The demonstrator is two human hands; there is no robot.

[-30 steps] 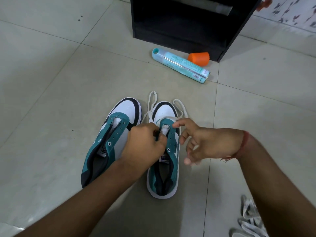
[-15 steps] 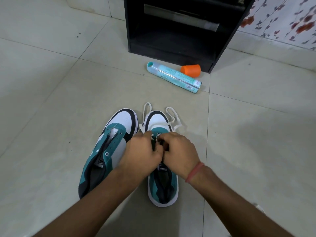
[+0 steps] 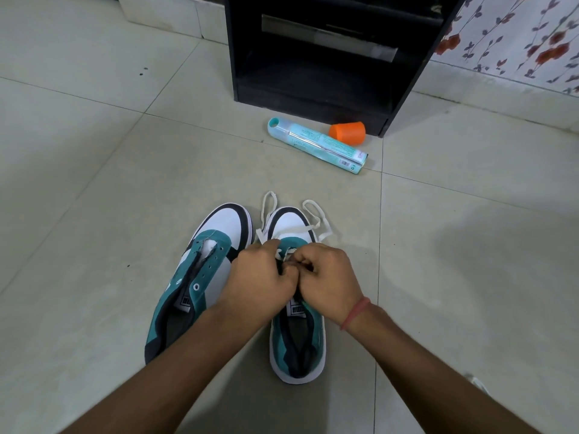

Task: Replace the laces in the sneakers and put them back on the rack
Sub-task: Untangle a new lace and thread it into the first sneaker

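Two teal, white and black sneakers stand side by side on the tiled floor. The left sneaker has bare eyelets and no lace. Over the tongue of the right sneaker, my left hand and my right hand meet with curled fingers and pinch the white lace. The lace crosses the toe and its two ends loop out on the floor past the toe. The eyelets under my hands are hidden.
A black shoe rack stands open ahead by the floral wall. In front of it lie a teal tube-shaped box and an orange cup. A bit of another white lace shows at the right edge.
My right hand came in from the right side and closed onto the lace beside my left hand. The view tilted up, showing more of the rack.
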